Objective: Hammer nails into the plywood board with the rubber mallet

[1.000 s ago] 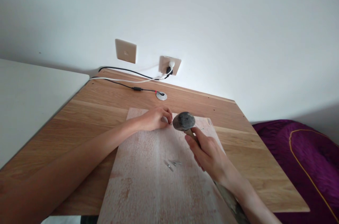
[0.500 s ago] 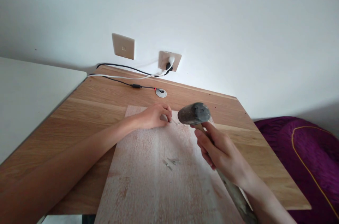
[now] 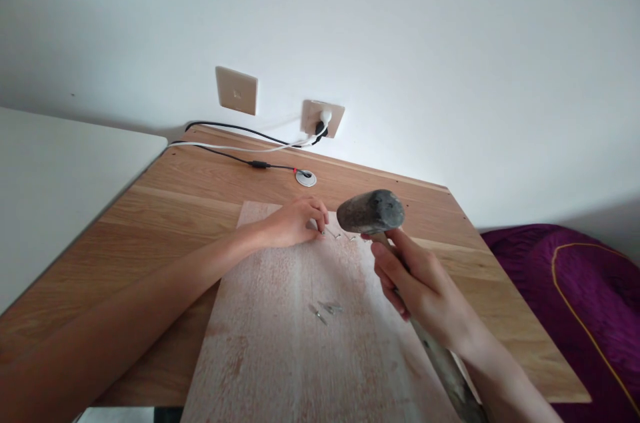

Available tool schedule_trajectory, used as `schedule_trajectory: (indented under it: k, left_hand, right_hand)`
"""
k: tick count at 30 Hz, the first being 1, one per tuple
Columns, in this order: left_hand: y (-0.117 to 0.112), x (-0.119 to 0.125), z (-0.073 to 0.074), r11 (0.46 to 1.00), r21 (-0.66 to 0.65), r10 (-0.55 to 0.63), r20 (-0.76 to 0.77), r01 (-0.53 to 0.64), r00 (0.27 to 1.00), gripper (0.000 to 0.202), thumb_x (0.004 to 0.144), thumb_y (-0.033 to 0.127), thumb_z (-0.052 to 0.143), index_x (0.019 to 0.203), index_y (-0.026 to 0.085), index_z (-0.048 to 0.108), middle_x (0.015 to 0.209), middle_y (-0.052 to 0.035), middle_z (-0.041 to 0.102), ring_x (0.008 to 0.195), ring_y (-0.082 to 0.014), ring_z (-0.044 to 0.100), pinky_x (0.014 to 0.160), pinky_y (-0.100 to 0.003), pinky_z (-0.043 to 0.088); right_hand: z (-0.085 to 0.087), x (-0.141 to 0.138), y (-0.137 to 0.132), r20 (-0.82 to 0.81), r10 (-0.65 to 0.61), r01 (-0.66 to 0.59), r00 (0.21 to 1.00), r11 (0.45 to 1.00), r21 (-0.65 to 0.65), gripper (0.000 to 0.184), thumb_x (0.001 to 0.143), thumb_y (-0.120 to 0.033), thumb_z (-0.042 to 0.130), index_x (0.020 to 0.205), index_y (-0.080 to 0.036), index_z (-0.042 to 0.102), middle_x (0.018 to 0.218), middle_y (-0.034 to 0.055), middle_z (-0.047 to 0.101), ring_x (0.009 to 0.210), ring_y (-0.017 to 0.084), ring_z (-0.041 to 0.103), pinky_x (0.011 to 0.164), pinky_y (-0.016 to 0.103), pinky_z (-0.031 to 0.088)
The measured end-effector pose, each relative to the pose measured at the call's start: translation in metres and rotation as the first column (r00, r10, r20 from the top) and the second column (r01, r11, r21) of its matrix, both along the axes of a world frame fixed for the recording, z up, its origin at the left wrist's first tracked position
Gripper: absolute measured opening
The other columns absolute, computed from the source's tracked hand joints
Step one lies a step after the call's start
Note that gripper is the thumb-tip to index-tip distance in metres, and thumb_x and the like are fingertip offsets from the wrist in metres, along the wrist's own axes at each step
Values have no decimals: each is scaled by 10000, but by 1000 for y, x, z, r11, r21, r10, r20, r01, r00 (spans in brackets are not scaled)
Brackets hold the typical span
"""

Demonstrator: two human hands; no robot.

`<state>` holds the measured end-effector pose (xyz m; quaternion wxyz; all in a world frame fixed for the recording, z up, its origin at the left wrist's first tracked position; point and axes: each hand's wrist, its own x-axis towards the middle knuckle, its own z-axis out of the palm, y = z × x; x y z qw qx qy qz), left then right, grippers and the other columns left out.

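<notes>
Mallet [image 3: 370, 211] is clamped by the right grip [image 3: 417, 276]: the fingers are wrapped around the handle just below the head, which is held up over the board [image 3: 270, 343], toward its far right corner. The left grip [image 3: 293, 221] is closed at thumb and fingertip; what appears to be a nail [image 3: 323, 233] is pinched there near the board's far edge, with most of the shank hidden. Just to the right, further nails [image 3: 353, 238] are seen in a row along that edge; whether they are upright or tilted cannot be told. Around the board's middle, loose nails [image 3: 317, 314] are gathered in a small cluster, touched by neither grip.

The step in hand is judged to be the steadying of one nail, with the mallet poised apart from it. By the next move, it seems, the mallet head needs to be lined up over that nail, and the left fingertips need to be spared, since they could easily be caught by an off-centre blow.

The board is laid on the wooden surface [image 3: 480, 289], its length run out past the near edge. Along the far edge of the surface, cables [image 3: 259, 164] are strung between a round grommet [image 3: 305, 177] and the wall socket [image 3: 310, 109].
</notes>
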<state>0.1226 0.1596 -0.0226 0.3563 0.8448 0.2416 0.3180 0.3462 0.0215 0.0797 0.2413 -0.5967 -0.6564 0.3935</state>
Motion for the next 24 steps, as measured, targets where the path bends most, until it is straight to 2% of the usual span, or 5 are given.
schedule_trajectory:
  k: [2, 8, 14, 20, 24]
  left_hand:
    - [0, 0, 0, 1000, -10, -15, 15, 15, 1000, 153, 800, 94, 813, 731, 193, 720, 1005, -22, 726, 1002, -190, 677, 967, -353, 500]
    - [-3, -1, 3, 1000, -8, -30, 55, 30, 998, 97, 827, 89, 775, 816, 184, 762, 1049, -58, 706, 1015, -200, 666, 975, -367, 502]
    - [-4, -2, 7, 998, -59, -28, 8, 29, 1000, 107, 847, 123, 764, 762, 187, 749, 1116, -61, 694, 1077, -219, 653, 1004, -382, 497]
    - [-2, -1, 2, 999, -18, -47, 82, 48, 996, 96, 845, 90, 763, 821, 183, 764, 1059, -67, 706, 1038, -211, 668, 982, -377, 504]
    - [-1, -1, 0, 999, -3, -41, 33, 41, 999, 107, 829, 85, 772, 795, 186, 759, 1074, -55, 712, 1012, -199, 672, 959, -359, 499]
  right_hand:
    - [1, -2, -1, 2, 16, -16, 1000, 1000, 15, 335, 1107, -551, 420, 1125, -234, 524, 561, -114, 436, 387, 103, 449, 378, 200, 342]
    - [-17, -8, 4, 133, 97, -91, 986, 995, -52, 241, 1091, -432, 429, 1018, -226, 529, 575, -92, 460, 399, 108, 464, 397, 222, 330]
    - [2, -6, -1, 49, 36, -38, 998, 999, 34, 326, 1111, -530, 415, 1110, -226, 533, 542, -106, 453, 399, 107, 429, 411, 221, 342]
    - [-19, -8, 1, 117, 83, -76, 990, 995, -69, 269, 1100, -462, 422, 1069, -223, 541, 566, -96, 456, 396, 107, 449, 400, 220, 328]
    - [-14, -7, -9, 14, -7, 7, 1000, 999, -42, 334, 1103, -541, 418, 1134, -227, 526, 582, -108, 443, 410, 102, 430, 396, 204, 330]
